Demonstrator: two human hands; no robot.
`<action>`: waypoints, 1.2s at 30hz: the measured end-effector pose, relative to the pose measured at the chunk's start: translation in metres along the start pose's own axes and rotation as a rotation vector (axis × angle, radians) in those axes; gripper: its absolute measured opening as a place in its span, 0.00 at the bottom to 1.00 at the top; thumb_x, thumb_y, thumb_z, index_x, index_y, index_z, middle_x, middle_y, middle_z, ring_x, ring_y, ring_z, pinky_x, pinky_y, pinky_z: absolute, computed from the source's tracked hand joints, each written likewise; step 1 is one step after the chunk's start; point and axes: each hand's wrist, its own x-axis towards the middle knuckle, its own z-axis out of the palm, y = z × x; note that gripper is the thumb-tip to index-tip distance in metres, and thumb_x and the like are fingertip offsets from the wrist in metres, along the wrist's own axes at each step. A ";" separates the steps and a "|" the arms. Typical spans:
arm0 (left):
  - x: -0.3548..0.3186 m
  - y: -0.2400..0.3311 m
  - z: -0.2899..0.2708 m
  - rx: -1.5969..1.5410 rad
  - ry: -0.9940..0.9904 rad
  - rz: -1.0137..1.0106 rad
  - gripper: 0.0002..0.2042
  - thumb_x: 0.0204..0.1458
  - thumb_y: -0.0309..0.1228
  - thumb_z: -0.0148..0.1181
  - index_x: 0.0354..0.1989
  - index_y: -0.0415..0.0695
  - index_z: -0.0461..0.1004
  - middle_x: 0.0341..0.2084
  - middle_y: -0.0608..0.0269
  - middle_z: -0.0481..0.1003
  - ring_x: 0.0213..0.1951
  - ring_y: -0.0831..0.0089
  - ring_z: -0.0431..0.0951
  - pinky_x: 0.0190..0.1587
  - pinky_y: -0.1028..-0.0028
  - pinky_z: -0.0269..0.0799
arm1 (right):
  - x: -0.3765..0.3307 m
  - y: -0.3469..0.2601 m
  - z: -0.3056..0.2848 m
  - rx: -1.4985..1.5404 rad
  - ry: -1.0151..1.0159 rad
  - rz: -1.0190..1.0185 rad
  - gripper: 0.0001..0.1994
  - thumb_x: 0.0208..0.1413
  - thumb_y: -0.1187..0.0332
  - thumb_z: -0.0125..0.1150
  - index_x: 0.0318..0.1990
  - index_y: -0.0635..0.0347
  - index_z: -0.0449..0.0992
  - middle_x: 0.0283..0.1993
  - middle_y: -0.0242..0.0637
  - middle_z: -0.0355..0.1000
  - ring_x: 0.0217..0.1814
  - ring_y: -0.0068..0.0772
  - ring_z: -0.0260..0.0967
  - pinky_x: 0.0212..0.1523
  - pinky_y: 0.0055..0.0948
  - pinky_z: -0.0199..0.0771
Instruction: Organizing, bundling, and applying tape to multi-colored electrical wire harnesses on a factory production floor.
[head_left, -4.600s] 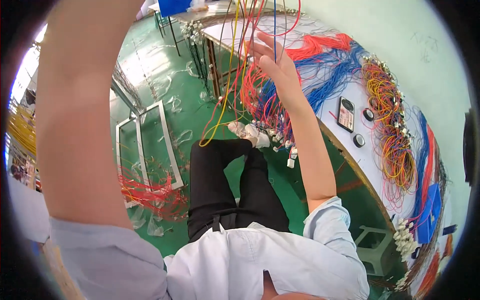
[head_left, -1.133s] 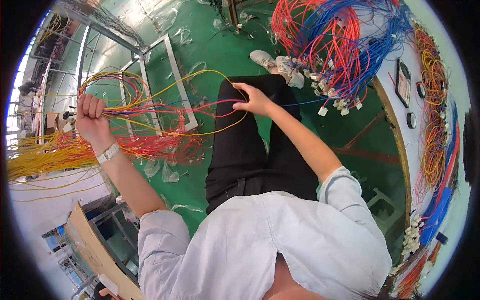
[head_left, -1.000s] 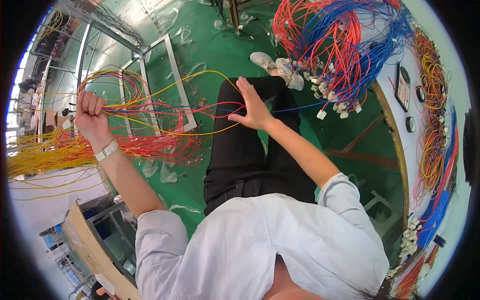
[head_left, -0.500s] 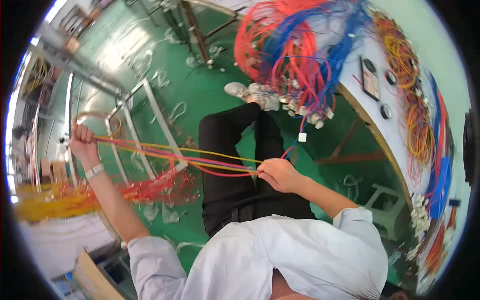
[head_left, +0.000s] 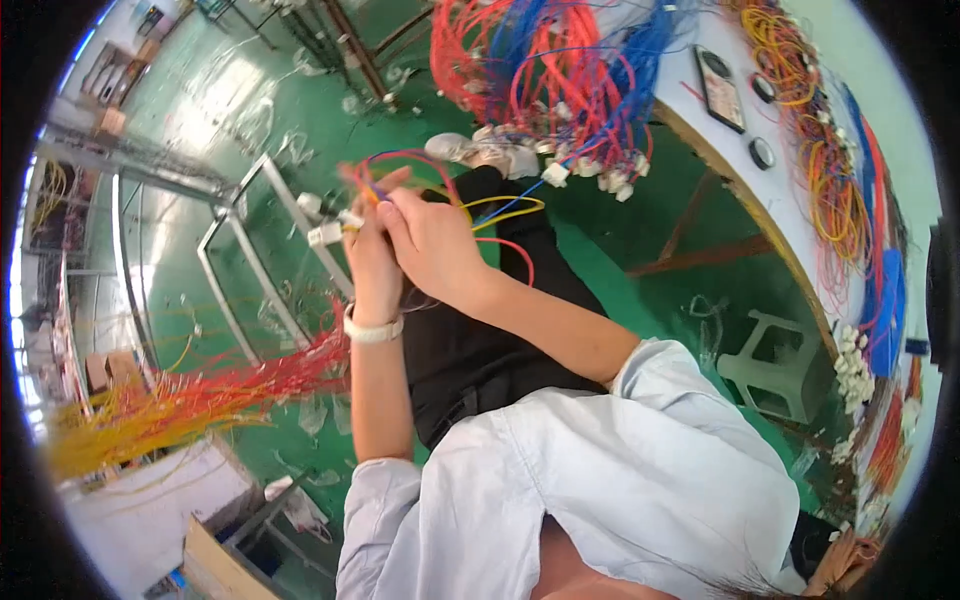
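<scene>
In front of my knees my two hands are together on a bundle of thin coloured wires (head_left: pixel 512 209). My left hand (head_left: pixel 372 258) is closed round the bundle, its wrist in a white band. Over its fingers lies my right hand (head_left: pixel 437 240), pinching the same wires; the fingertips are partly blurred. Red, yellow and blue loops stick out above and to the right of the hands. A white connector (head_left: pixel 324 235) shows left of my left hand. Another white connector (head_left: pixel 555 175), on a blue wire, hangs to the right.
A curved white table (head_left: pixel 690 105) holds red and blue wire bundles (head_left: pixel 575 85), a phone-like device (head_left: pixel 720 88) and round black-rimmed pieces (head_left: pixel 762 153). Red and yellow wires (head_left: pixel 215 385) hang at the left near a metal frame (head_left: pixel 262 270). A pale stool (head_left: pixel 775 365) stands at right.
The wires were stretched between my hands, held far apart. My left hand has come in to the right and my right hand to the left and up; they now meet, the wires gathered into loops.
</scene>
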 end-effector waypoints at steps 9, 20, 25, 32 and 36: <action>-0.001 -0.011 -0.008 -0.319 -0.217 -0.178 0.15 0.63 0.34 0.37 0.39 0.37 0.70 0.46 0.47 0.74 0.39 0.69 0.74 0.43 0.73 0.70 | -0.011 0.011 -0.009 0.219 -0.056 0.097 0.16 0.62 0.62 0.47 0.29 0.66 0.73 0.22 0.46 0.70 0.23 0.41 0.70 0.25 0.33 0.66; 0.012 0.004 0.002 -0.507 -0.068 -0.062 0.12 0.65 0.37 0.38 0.29 0.48 0.60 0.19 0.76 0.50 0.22 0.81 0.51 0.32 0.77 0.54 | -0.010 0.031 -0.003 -0.254 -0.087 -0.192 0.09 0.55 0.63 0.56 0.29 0.59 0.69 0.19 0.42 0.70 0.21 0.46 0.71 0.20 0.40 0.70; 0.000 0.032 -0.012 -0.730 -0.187 -0.154 0.12 0.64 0.33 0.38 0.26 0.47 0.58 0.16 0.75 0.48 0.19 0.82 0.47 0.24 0.78 0.46 | -0.005 0.039 -0.041 -0.235 -0.037 -0.565 0.11 0.49 0.60 0.62 0.24 0.55 0.69 0.22 0.34 0.65 0.28 0.36 0.67 0.30 0.33 0.67; -0.027 0.086 -0.065 -0.736 -0.178 0.015 0.09 0.64 0.28 0.37 0.30 0.44 0.58 0.16 0.74 0.47 0.16 0.84 0.45 0.19 0.79 0.45 | -0.030 0.036 -0.190 -0.312 -0.026 -0.551 0.07 0.48 0.63 0.62 0.26 0.53 0.72 0.24 0.30 0.65 0.29 0.36 0.64 0.31 0.33 0.65; -0.024 0.094 -0.073 -0.741 -0.251 0.063 0.08 0.64 0.27 0.36 0.30 0.43 0.58 0.16 0.73 0.47 0.16 0.83 0.45 0.18 0.79 0.44 | -0.088 -0.020 -0.221 0.538 -0.904 -0.491 0.05 0.49 0.65 0.59 0.27 0.55 0.75 0.23 0.36 0.69 0.27 0.38 0.69 0.28 0.37 0.69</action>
